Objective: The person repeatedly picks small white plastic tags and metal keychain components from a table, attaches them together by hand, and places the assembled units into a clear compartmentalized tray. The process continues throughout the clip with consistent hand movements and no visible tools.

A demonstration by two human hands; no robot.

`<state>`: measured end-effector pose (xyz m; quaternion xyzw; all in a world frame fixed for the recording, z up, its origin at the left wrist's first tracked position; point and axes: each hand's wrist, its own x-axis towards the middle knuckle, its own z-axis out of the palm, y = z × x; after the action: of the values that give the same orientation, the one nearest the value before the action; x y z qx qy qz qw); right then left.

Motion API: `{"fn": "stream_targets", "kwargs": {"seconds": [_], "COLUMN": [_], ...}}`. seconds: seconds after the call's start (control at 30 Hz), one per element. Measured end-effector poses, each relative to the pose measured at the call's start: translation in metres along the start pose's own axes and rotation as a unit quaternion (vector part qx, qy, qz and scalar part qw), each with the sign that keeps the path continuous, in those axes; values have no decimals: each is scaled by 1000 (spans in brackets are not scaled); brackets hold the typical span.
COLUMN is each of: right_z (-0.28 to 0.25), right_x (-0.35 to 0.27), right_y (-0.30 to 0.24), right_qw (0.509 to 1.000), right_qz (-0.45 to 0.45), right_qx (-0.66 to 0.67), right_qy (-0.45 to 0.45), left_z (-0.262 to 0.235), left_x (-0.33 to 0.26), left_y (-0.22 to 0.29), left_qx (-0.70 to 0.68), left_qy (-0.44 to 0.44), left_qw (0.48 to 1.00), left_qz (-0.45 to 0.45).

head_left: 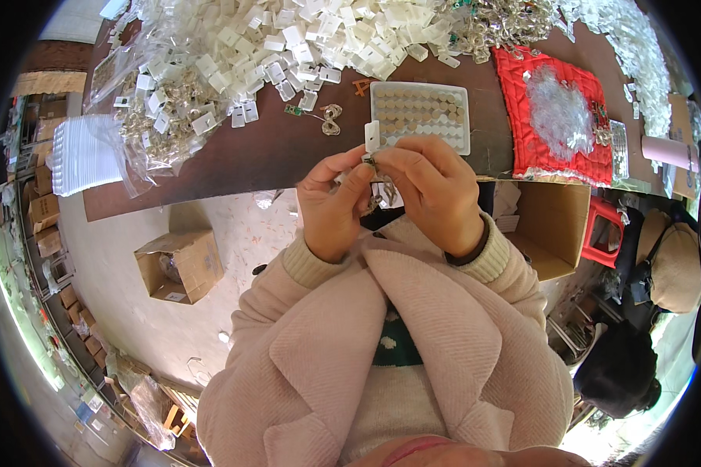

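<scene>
My left hand and my right hand meet in front of my chest, just past the table's near edge. Between the fingertips of both is a small white plastic case, standing upright, with a small dark part at its lower end. A coil of thin wire hangs under the fingers; how it joins the case is hidden. Just beyond my hands lies a white tray with rows of small round discs. Left of it on the table is a loose wire coil with a small green circuit board.
A large heap of white plastic cases covers the brown table's far side. Stacked clear trays stand at the left. A red quilted cloth bears clear plastic bits. Cardboard boxes and a red stool are below.
</scene>
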<state>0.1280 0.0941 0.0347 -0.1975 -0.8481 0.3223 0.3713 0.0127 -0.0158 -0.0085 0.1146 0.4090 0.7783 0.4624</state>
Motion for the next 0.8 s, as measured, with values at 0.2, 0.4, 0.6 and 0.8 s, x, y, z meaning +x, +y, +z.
{"fn": "stream_targets", "kwargs": {"seconds": [0.2,0.4,0.6,0.8], "right_z": [-1,6,13,20], "right_x": [1,-4,-6,-2], "right_y": [1,5,31,40], "right_qw": [998,992,997,987], "right_qz": [-39,-112,2,-29], "right_qx": [-12,-42,-77,-148], "right_qy": [39,36,18,-46], "left_z": [4,-1,-14,-16], "left_x": [-3,-2,1,5], "left_y": [3,-1,3,6], "left_qx": [-7,-47,-40,-56], "left_qy": [1,-1,39,34], "left_qw": [999,998,997,996], "left_qz": [-33,-39,-55,-56]}}
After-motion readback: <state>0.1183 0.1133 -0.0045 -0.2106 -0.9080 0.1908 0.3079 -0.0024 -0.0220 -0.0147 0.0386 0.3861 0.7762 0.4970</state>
